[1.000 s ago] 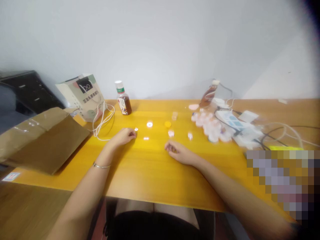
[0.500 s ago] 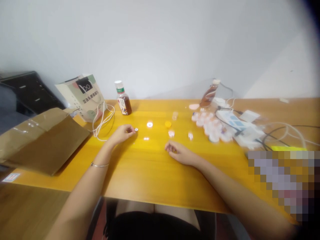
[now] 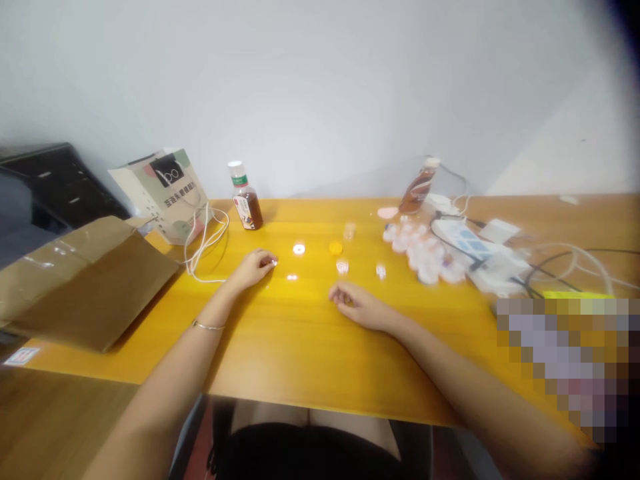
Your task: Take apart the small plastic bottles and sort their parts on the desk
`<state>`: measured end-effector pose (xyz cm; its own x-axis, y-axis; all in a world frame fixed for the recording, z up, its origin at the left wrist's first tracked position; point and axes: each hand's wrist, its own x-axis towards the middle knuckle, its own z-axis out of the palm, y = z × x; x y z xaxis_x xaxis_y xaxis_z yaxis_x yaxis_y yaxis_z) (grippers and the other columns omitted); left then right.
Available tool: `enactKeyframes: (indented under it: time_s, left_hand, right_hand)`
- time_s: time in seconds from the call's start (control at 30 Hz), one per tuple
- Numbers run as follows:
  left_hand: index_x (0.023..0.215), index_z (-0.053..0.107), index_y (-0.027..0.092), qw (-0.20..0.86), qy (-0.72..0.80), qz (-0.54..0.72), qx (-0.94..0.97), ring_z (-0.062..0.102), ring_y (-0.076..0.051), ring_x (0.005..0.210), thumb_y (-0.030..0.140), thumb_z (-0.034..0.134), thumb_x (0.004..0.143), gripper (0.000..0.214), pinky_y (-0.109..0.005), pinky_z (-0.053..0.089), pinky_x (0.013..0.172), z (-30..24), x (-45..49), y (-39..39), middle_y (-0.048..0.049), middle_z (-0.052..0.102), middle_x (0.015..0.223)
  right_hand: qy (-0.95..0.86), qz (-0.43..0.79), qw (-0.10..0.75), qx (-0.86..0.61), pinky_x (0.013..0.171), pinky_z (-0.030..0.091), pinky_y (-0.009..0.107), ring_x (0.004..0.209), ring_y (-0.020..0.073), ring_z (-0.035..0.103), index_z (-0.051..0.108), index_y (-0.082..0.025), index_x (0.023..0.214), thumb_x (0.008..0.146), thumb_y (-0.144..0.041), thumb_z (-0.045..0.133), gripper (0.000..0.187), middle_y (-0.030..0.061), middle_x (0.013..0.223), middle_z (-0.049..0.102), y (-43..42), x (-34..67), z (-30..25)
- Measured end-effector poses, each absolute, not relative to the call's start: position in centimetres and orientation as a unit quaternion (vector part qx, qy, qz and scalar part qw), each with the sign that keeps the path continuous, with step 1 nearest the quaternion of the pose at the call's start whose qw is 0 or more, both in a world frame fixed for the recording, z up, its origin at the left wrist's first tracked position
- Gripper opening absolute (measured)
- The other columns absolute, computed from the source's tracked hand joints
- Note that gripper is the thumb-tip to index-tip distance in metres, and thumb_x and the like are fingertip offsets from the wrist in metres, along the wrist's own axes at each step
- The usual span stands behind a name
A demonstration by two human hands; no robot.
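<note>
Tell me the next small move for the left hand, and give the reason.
With the left hand, probably pinch the small shiny piece between thumb and forefinger and lift it just clear of the table. The fingertips are right at that piece, which lies on the table, but a firm grip cannot be seen. The right hand rests curled on the table, apart from it.

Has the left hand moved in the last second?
Yes, slightly: the left hand has crept rightward, its fingertips now on the small shiny piece, judged against the brown bottle.
</note>
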<state>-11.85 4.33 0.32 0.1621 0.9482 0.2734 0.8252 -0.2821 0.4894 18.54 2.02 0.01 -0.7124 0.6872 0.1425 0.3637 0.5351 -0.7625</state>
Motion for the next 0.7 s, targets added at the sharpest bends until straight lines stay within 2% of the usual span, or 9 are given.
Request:
enactKeyframes:
  time_s: [0.3, 0.4, 0.53, 0.7]
  left_hand:
    - [0.088, 0.060, 0.015, 0.113, 0.588, 0.268, 0.755, 0.056, -0.015, 0.075, 0.028, 0.051, 0.076, 0.019, -0.028, 0.045, 0.072, 0.9, -11.7, 3.6, -0.0055, 0.057, 0.086]
    - [0.087, 0.055, 0.017, 0.072, 0.597, 0.297, 0.742, 0.055, -0.017, 0.082, 0.028, 0.052, 0.076, 0.016, -0.029, 0.044, 0.075, 1.5, -11.4, 3.1, -0.0051, 0.056, 0.088]
    - [0.081, 0.051, 0.018, 0.034, 0.585, 0.333, 0.739, 0.053, -0.016, 0.080, 0.024, 0.047, 0.080, 0.007, -0.029, 0.042, 0.076, 2.2, -10.6, 2.5, -0.0034, 0.055, 0.083]
    - [0.075, 0.050, 0.018, 0.032, 0.572, 0.327, 0.751, 0.051, -0.017, 0.076, 0.030, 0.049, 0.081, 0.013, -0.029, 0.040, 0.074, 2.7, -9.8, 2.1, -0.0025, 0.054, 0.077]
  right_hand:
    - [-0.839, 0.374, 0.230, -0.320, 0.058, 0.040, 0.023, 0.060, 0.0108, 0.047, 0.053, -0.018, 0.083, 0.077, -0.015, 0.044, 0.011, 0.0001, 0.071, 0.054, 1.9, 18.7, 0.3]
    - [-0.828, 0.348, 0.275, -0.343, 0.059, 0.041, 0.024, 0.062, 0.0118, 0.049, 0.052, -0.018, 0.082, 0.079, -0.019, 0.043, 0.010, 0.0000, 0.071, 0.054, 2.2, 18.9, 0.6]
    - [-0.804, 0.253, 0.352, -0.408, 0.065, 0.042, 0.027, 0.069, 0.0147, 0.053, 0.051, -0.019, 0.083, 0.079, -0.021, 0.042, 0.011, 0.0016, 0.074, 0.056, 3.5, 20.0, 1.4]
    - [-0.781, 0.086, 0.358, -0.505, 0.072, 0.041, 0.033, 0.079, 0.0204, 0.053, 0.050, -0.018, 0.085, 0.077, -0.020, 0.044, 0.011, 0.0066, 0.081, 0.055, 5.5, 23.6, 3.8]
